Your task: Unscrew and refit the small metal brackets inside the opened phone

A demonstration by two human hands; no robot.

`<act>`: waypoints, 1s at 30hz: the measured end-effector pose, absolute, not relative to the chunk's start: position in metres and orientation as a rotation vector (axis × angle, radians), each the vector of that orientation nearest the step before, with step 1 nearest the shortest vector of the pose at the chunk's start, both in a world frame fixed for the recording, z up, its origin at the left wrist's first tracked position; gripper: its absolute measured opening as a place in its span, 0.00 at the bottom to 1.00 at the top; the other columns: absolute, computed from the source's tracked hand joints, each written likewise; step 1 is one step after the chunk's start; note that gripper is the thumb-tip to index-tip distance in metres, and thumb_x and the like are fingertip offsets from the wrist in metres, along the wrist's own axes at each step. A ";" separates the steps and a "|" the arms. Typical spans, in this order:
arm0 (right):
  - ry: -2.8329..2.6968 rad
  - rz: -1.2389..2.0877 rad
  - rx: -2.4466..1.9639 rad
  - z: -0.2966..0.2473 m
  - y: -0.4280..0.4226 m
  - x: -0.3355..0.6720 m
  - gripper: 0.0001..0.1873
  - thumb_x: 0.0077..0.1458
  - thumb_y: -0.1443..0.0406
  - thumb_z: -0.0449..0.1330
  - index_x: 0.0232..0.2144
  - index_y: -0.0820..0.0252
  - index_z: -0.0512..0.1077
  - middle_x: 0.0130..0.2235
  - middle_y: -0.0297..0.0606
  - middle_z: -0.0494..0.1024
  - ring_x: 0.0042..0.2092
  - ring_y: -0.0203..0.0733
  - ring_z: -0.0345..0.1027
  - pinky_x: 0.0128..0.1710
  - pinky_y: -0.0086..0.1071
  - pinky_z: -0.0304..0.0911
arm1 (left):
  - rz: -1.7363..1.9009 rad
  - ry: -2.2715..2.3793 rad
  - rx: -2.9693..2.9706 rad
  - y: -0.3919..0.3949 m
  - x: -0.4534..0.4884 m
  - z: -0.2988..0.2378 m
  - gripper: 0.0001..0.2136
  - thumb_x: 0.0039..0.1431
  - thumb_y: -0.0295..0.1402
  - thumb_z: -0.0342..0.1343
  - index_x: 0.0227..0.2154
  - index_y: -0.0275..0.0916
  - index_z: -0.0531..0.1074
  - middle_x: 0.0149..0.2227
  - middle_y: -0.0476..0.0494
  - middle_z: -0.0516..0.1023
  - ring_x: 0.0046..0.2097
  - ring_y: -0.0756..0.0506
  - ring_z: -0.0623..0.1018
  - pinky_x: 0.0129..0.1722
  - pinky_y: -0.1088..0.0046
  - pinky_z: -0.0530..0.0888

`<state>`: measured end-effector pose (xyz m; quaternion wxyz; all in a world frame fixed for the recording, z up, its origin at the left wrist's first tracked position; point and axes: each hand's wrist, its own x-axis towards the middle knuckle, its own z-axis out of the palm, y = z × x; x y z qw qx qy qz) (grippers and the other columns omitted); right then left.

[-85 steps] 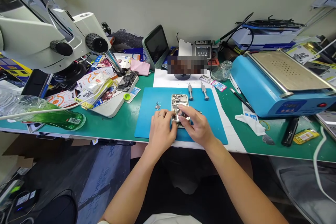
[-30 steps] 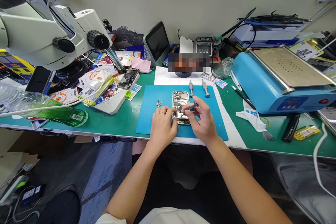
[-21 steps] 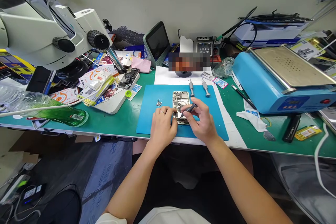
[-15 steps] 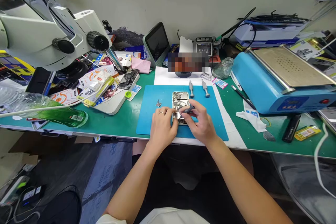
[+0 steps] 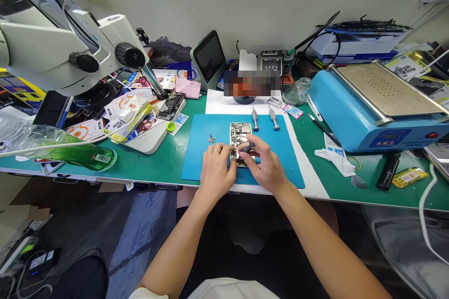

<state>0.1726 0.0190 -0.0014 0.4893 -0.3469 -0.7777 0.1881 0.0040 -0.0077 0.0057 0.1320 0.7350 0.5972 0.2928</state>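
Observation:
An opened smartphone lies on the blue work mat, its inner parts exposed. My left hand, with a ring on one finger, grips the phone's lower left edge between thumb and fingers. In my right hand is a grey screwdriver, pinched by thumb and fingers and slanting over the phone's lower half. Its tip is too small to make out. Left of the phone sits a small metal part. Two more screwdrivers, a left one and a right one, lie at the mat's top.
A microscope reaches in from the left, above packets and a green bottle. A blue heating plate machine occupies the right side. Behind the mat are a glass jar and a dark-screened device.
The screwdriver in my right hand now leans lower, and the right fingers have shifted slightly left. My left hand stays at the phone's edge.

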 end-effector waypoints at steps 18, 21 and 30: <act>-1.876 0.432 -0.838 0.000 0.019 0.174 0.30 0.71 0.68 0.59 0.70 0.46 0.56 0.50 0.42 0.83 0.49 0.47 0.83 0.44 0.41 0.84 | 0.835 1.727 2.120 -0.008 0.004 0.009 0.10 0.69 0.27 0.54 0.50 0.43 0.73 0.50 0.41 0.77 0.52 0.36 0.73 0.51 0.57 0.71; -1.878 0.454 -0.835 0.000 0.018 0.173 0.29 0.71 0.67 0.58 0.69 0.47 0.57 0.48 0.41 0.83 0.47 0.46 0.84 0.44 0.41 0.85 | 0.843 1.725 2.120 -0.008 0.004 0.008 0.10 0.69 0.26 0.54 0.49 0.43 0.73 0.50 0.42 0.77 0.52 0.37 0.73 0.51 0.57 0.71; -1.885 0.424 -0.829 -0.002 0.021 0.172 0.29 0.71 0.68 0.59 0.69 0.46 0.57 0.50 0.41 0.83 0.49 0.46 0.83 0.46 0.41 0.84 | 0.825 1.731 2.116 -0.008 0.004 0.008 0.11 0.69 0.27 0.54 0.50 0.44 0.73 0.51 0.42 0.77 0.53 0.37 0.73 0.52 0.57 0.71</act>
